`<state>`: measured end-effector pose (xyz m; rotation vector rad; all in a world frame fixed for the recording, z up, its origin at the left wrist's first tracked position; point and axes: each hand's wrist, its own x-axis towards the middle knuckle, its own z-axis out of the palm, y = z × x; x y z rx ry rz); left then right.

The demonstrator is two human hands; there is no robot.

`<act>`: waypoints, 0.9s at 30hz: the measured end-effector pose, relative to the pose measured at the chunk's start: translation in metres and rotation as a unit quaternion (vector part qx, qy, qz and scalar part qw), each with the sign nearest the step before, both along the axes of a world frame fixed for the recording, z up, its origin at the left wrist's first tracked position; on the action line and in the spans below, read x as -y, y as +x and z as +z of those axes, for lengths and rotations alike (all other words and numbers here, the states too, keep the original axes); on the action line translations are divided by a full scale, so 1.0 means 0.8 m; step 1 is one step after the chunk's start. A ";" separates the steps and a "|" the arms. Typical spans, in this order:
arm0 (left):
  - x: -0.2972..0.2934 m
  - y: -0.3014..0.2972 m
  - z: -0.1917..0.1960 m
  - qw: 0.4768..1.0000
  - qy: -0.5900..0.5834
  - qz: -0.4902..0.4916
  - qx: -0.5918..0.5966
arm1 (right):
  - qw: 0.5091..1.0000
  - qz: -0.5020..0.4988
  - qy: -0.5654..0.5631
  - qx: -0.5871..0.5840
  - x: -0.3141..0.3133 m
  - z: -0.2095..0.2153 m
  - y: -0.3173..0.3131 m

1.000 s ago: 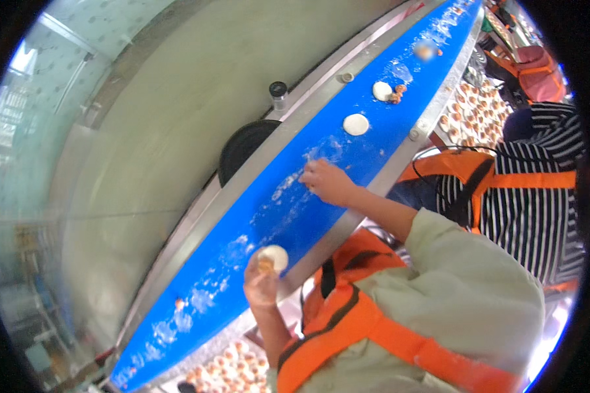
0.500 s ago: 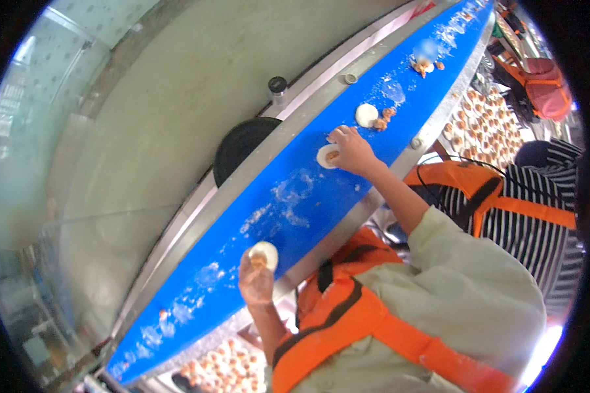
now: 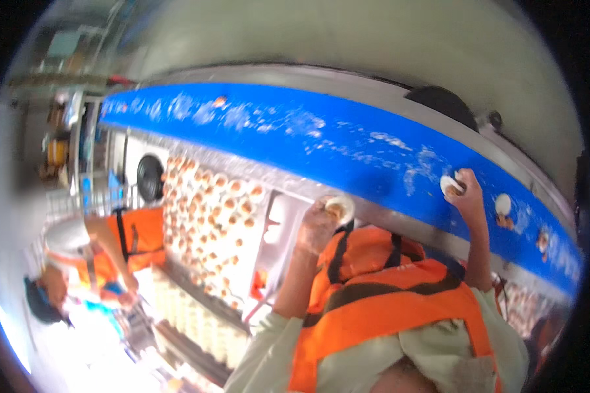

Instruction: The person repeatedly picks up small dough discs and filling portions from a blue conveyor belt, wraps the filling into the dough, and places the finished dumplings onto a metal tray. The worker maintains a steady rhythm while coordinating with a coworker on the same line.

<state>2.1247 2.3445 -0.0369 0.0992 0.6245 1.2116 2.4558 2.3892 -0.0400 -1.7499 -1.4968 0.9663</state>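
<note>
A blue conveyor belt (image 3: 347,141) dusted with flour runs across in front of me. My left hand (image 3: 314,230) is closed round a white dough round (image 3: 343,207) with brown filling in its middle, held at the belt's near edge. Over the belt to the right, my right hand (image 3: 471,196) grips another dough round (image 3: 447,185) by its edge, brown filling showing beside the fingers. Farther right on the belt lie a dough round (image 3: 503,203) with a clump of brown filling (image 3: 505,222) against it and one more clump (image 3: 543,241).
Left of my left arm is a tray (image 3: 259,252) with many white pieces topped in brown. Below it stands another tray with pale rows (image 3: 200,321). A co-worker in an orange apron (image 3: 144,234) is at the far left. A black disc (image 3: 442,105) sits beyond the belt.
The view has swung toward the left, bringing the trays and a co-worker in. My left hand, with its dough round, has come back to the belt's near edge. My right hand keeps its dough round.
</note>
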 end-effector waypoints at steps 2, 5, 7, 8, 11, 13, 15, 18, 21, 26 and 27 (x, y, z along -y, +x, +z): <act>0.037 -0.031 0.011 0.991 -0.035 0.055 -0.115 | 0.993 0.078 -0.057 -0.073 -0.012 0.028 -0.050; 0.093 -0.093 0.003 0.977 -0.089 0.103 -0.164 | 0.967 0.223 -0.077 -0.095 -0.017 0.043 -0.150; 0.134 -0.134 -0.005 0.941 -0.105 0.105 -0.304 | 0.936 0.328 -0.091 -0.094 -0.015 0.041 -0.224; 0.155 -0.152 -0.010 0.916 -0.119 0.105 -0.368 | 0.918 0.373 -0.111 -0.077 -0.010 0.044 -0.267; 0.204 -0.206 -0.011 0.917 -0.179 0.180 -0.309 | 0.881 0.437 -0.126 -0.132 0.015 0.028 -0.381; 0.238 -0.243 -0.024 0.914 -0.178 0.231 -0.281 | 0.855 0.482 -0.135 -0.135 0.031 0.017 -0.447; 0.282 -0.285 -0.033 0.898 -0.186 0.264 -0.299 | 0.826 0.526 -0.158 -0.126 0.048 0.009 -0.512; 0.325 -0.333 -0.014 0.873 -0.216 0.333 -0.283 | 0.784 0.593 -0.138 -0.116 0.070 0.008 -0.602; 0.357 -0.360 -0.005 0.869 -0.245 0.316 -0.292 | 0.713 0.695 -0.096 0.004 0.096 0.005 -0.676; 0.395 -0.412 -0.012 0.862 -0.258 0.270 -0.344 | 0.643 0.731 0.141 0.181 0.125 -0.022 -0.718; 0.397 -0.436 -0.003 0.853 -0.263 0.245 -0.378 | 0.639 0.725 0.144 0.212 0.126 -0.011 -0.724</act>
